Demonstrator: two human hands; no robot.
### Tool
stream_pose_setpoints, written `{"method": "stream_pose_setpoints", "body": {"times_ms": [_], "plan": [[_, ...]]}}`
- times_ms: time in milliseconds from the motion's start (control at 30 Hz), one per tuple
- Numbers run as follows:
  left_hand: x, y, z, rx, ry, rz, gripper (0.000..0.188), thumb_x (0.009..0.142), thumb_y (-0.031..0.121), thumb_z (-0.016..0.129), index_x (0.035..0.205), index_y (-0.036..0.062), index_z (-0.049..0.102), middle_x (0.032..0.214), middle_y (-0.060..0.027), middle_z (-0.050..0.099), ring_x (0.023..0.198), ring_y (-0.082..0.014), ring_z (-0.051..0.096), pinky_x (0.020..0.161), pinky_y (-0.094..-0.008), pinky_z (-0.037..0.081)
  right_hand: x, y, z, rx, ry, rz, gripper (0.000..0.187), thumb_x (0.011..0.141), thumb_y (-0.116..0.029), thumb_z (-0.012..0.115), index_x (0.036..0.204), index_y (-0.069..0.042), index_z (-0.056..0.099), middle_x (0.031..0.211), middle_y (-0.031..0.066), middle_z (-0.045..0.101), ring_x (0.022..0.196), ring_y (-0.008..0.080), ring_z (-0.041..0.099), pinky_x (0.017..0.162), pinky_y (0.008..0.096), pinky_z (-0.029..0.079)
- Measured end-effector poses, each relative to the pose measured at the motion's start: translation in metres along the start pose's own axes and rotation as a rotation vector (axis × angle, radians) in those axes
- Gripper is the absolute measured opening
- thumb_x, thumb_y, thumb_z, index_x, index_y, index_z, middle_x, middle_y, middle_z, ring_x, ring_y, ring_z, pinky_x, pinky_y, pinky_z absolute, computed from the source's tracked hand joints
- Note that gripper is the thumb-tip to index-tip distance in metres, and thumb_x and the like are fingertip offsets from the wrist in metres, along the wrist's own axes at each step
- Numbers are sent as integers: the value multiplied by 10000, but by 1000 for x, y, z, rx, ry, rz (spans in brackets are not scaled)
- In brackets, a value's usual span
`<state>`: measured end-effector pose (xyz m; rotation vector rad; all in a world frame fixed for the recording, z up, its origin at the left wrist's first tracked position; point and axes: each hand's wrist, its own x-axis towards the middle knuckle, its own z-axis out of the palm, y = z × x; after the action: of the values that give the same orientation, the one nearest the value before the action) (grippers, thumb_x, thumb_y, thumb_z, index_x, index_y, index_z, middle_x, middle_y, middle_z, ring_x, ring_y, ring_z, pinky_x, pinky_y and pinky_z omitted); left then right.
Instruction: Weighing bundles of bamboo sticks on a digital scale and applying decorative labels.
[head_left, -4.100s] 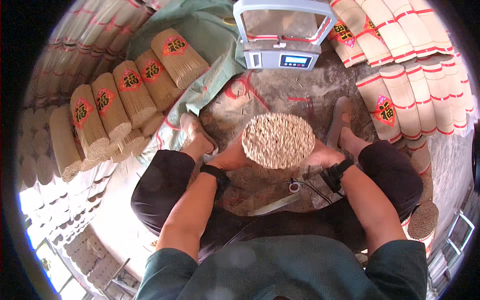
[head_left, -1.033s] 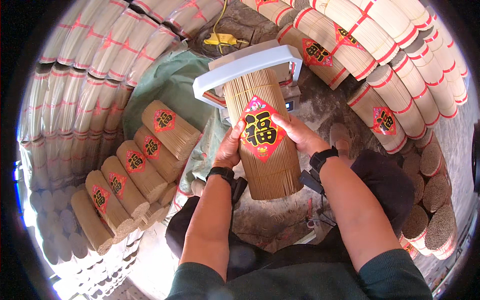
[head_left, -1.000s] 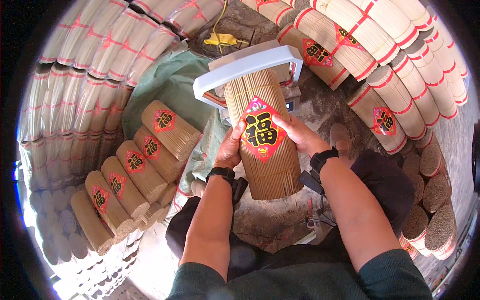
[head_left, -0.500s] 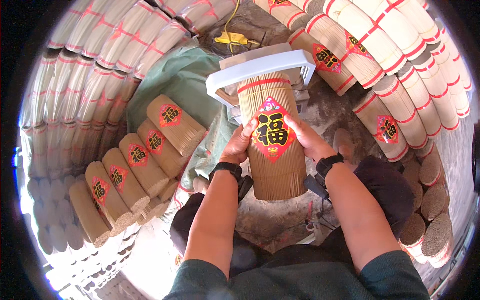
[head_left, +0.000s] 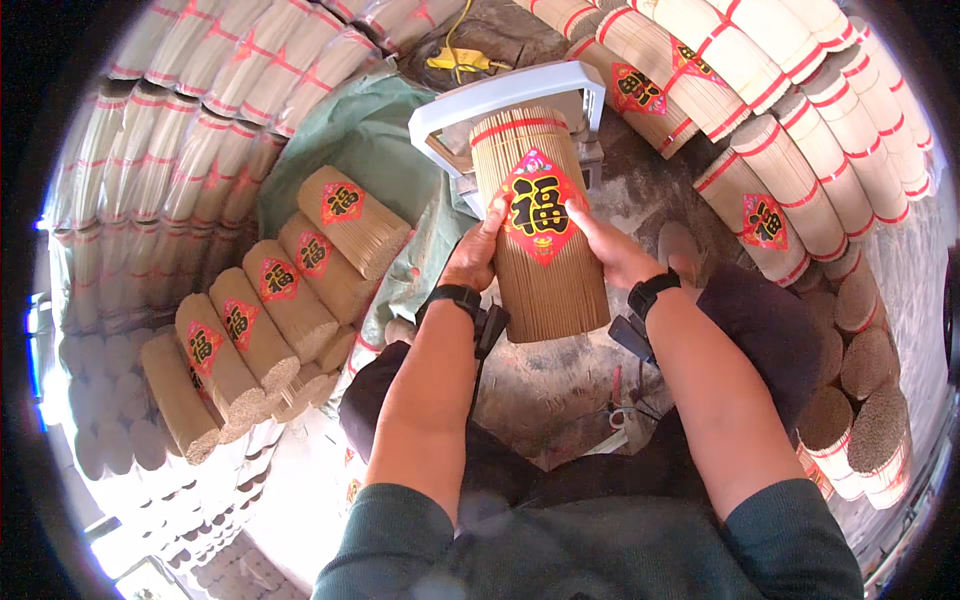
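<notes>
A thick bundle of thin tan sticks (head_left: 553, 305), probably incense, lies between my two hands with its far end at the opening of a pale grey arch-shaped frame (head_left: 432, 130). A red band circles the bundle near that end. On its upper side is a red diamond-shaped paper label (head_left: 540, 205) with a black and gold character. My left hand (head_left: 474, 252) grips the bundle's left side, its thumb at the label's edge. From the right side my right hand (head_left: 615, 250) clasps it, thumb on the label's right corner. The fingers underneath are hidden.
Several labelled bundles (head_left: 300, 325) lie in a row at left, beside a green tarp (head_left: 330, 135). Wrapped stacks (head_left: 235, 75) rise behind them. More red-banded bundles (head_left: 800, 170) are piled at right. Scissors (head_left: 617, 415) lie on the floor, and a yellow object (head_left: 462, 60) lies beyond the frame.
Both hands have moved the bundle slightly away from me, and its near end now sits farther from my lap. The whole view has shifted a little. Both hands keep their hold.
</notes>
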<state>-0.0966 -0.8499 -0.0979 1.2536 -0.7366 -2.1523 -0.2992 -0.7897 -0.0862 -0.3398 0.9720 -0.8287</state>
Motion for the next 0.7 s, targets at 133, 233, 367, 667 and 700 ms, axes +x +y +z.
{"method": "stream_pose_setpoints", "body": {"times_ms": [133,233,367,667,700], "plan": [[-15,-16,-10,-5,-8,-43,766,824,563,629,1358,56,414,1329,-64,521,1198,-196,502,1022,-361,393,-6,-2,3,-68,59,45,654,921,-545,483,1330,-36,442,1308,85,543,1154,168,534,973,330,411],[-31,-25,-3,2,-28,43,762,818,555,641,1352,57,424,1324,-65,523,1178,-199,515,1008,-363,396,-19,-2,7,-99,42,-47,624,908,-509,536,1305,-33,467,1265,96,567,1121,177,553,936,331,437],[-40,-33,-9,23,-48,34,736,828,534,637,1350,59,427,1324,-64,523,1181,-196,512,1016,-360,387,-29,0,16,-202,91,-78,611,877,-473,606,1289,-39,483,1209,95,589,1085,188,571,894,339,463],[-43,-36,6,158,10,83,678,883,508,573,1360,51,420,1341,-75,510,1189,-198,500,1022,-347,371,-14,12,20,-452,264,-297,551,827,-419,693,1202,-33,578,1118,93,643,995,178,609,837,335,480],[-42,-36,6,151,-4,73,699,874,503,592,1374,52,403,1347,-66,500,1205,-197,478,1032,-347,350,-10,14,18,-445,282,-312,532,819,-402,707,1185,-32,594,1102,91,652,984,178,614,831,333,482]]}}
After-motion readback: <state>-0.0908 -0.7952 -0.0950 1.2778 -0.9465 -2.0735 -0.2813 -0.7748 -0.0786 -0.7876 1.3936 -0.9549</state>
